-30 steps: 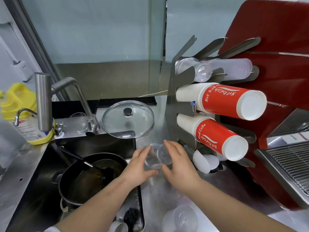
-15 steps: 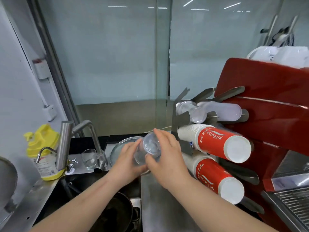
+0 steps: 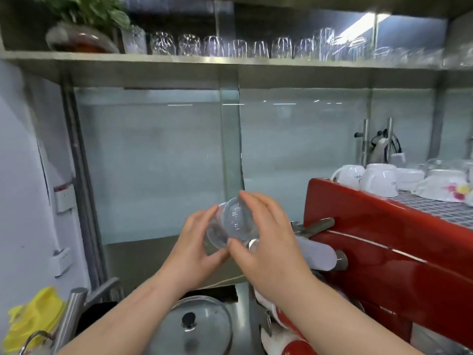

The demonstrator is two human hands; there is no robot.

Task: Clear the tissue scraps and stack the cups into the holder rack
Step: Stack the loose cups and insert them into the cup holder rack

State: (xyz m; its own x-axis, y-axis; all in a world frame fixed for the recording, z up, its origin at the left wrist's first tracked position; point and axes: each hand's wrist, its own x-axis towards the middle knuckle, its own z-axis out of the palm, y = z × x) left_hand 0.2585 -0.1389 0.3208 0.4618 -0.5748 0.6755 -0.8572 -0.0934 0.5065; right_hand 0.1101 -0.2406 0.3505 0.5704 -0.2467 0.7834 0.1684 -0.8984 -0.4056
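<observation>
Item: clear plastic cups (image 3: 231, 224), two nested or being nested, lying on their side, base toward camera. Location: lifted from low over the counter a second ago to chest height now, just left of the holder rack (image 3: 317, 226).

Left hand (image 3: 194, 249): fingers curling round the nearer cup. Right hand (image 3: 266, 237): thumb and fingers pinching the farther one.

Rack's top slot is showing a frosted cup stack (image 3: 317, 254).

Status: cups are likely approaching insertion; tissue scraps are not in view.
</observation>
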